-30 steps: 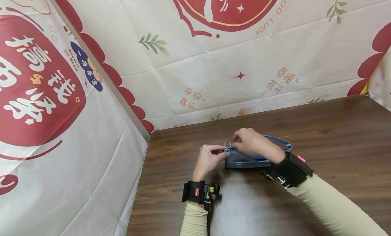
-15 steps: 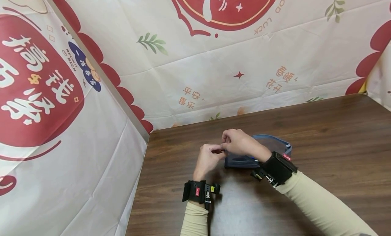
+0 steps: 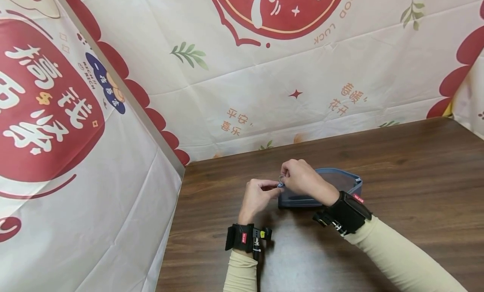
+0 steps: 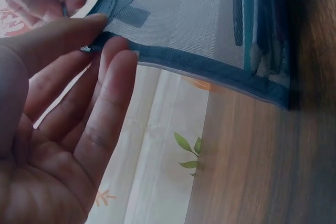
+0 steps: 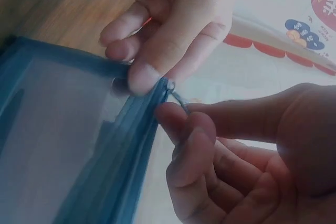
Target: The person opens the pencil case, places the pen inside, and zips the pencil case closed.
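A blue mesh zip pouch stands on the table, its top gaping open toward the right. My left hand pinches the pouch's upper left corner between thumb and fingers. At that same corner, my right hand pinches the ring-shaped zipper pull between thumb and forefinger. Through the mesh in the left wrist view, several slim pencil-like sticks show near the pouch's bottom. The zipper tape runs away from the slider in the right wrist view.
The brown wooden table extends to the right and toward the front. A printed white cloth hangs along its back edge, and another cloth-covered panel borders it on the left.
My right hand has moved left along the pouch top to the corner, then shifted slightly back right with the zipper pull in its fingers. My left hand has kept its place.
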Demonstrator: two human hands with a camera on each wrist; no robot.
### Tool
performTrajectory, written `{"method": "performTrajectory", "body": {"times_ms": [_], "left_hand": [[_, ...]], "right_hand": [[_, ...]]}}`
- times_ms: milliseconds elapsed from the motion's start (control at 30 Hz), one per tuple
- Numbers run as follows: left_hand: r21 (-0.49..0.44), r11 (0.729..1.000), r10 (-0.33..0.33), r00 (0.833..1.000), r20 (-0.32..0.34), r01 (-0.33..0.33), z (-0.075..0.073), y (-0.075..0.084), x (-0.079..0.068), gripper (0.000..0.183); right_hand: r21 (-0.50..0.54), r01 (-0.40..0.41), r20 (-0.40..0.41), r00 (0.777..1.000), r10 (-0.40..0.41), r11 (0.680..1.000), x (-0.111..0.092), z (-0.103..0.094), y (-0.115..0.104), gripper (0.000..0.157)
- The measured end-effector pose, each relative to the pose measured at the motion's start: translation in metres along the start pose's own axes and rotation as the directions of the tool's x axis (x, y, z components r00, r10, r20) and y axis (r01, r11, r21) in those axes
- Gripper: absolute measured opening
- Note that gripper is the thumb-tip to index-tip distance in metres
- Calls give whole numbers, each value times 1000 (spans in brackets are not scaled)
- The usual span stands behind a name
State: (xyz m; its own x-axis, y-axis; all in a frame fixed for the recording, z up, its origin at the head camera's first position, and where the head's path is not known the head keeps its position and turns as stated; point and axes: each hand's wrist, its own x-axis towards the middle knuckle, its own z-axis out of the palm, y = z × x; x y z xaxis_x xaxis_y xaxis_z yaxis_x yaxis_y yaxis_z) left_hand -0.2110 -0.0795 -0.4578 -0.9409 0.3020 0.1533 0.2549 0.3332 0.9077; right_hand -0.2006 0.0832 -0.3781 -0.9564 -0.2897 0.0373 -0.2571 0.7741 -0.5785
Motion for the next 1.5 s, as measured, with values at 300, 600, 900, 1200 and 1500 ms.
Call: {"method": "performTrajectory", "body": {"times_ms": [300,600,900,1200,1500], "left_hand": [[2,999,-43,998,-35,43,2,2,0,14],[22,998,-65,996,-61,66,0,5,-2,15],[26,993,-112,992,-65,114,-3,6,-3,20],[43,990,-134,989,-64,137,-5,4,-4,24],[33,989,-142,987,-79,145,-6,2,-5,22]], "right_hand": [[19,-32,-2,999,32,999,-3,0,9,10],[1,-84,8,996,84,996,-5,-7,19,11],[10,-92,20,996,92,996,-8,-14,30,12],[-6,-115,17,993,115,993,-12,-22,39,12],[-26,-120,-6,993,120,992,-17,-30,50,12]]}}
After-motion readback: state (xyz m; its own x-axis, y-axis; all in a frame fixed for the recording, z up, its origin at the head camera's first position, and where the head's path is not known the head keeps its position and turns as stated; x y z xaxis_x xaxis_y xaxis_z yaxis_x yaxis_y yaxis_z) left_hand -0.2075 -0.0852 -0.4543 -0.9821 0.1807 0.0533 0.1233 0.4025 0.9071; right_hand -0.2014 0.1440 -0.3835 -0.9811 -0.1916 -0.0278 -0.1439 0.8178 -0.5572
